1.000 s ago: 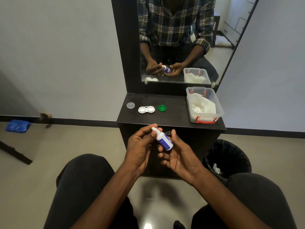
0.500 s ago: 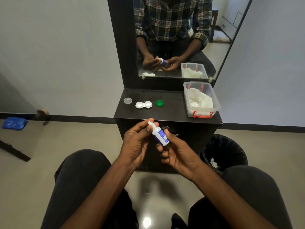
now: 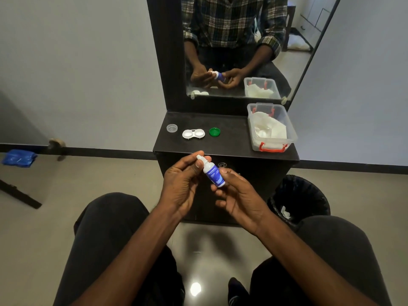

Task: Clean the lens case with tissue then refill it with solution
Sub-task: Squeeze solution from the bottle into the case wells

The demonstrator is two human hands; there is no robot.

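On the counter (image 3: 231, 140) sit, left to right, a clear cap (image 3: 172, 128), the open white lens case (image 3: 193, 134), a green cap (image 3: 214, 131) and a clear box of tissues (image 3: 271, 129). In front of the counter, the left hand (image 3: 184, 186) pinches the white tip of the solution bottle (image 3: 213, 174), while the right hand (image 3: 239, 195) grips the bottle's blue-labelled body, tilted. A black bin (image 3: 299, 195) stands on the floor at right.

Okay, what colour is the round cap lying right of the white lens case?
Green round cap, clearest in the head view.

Home bedrm: dressing unit (image 3: 231, 138) w/ mirror (image 3: 240, 47), bin (image 3: 300, 195).
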